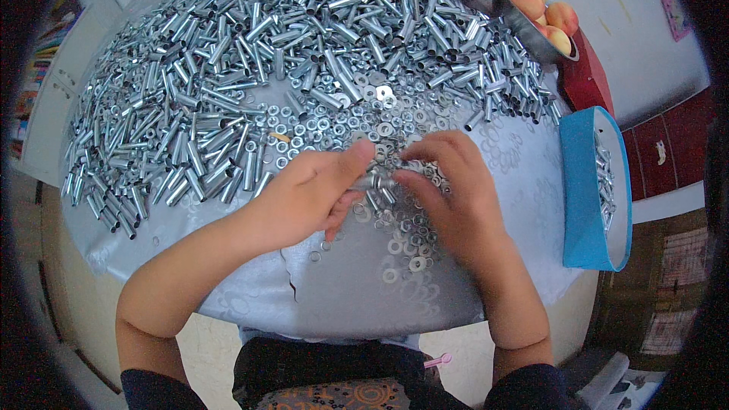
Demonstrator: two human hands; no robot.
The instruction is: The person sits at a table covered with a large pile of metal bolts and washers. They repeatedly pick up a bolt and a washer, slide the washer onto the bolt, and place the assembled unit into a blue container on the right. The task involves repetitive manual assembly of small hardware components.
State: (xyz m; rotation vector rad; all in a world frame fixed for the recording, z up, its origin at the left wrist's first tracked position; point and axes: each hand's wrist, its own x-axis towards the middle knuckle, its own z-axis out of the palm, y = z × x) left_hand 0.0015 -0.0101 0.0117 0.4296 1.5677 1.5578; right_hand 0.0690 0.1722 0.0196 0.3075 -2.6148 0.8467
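Near the front edge of the table [235, 296], the pale patterned cloth is marked by a dark jagged line [290, 277]. Mid-table, the left hand [307, 193] and right hand [454, 193] are held half curled about a blurred metal tube [372, 181] — whether it is gripped cannot be told. Washers [414, 237] are strewn beneath. By the right edge a blue bin [582, 212] is set; toward the far edge, tubes [326, 23] are heaped — beside them, peaches [562, 17].
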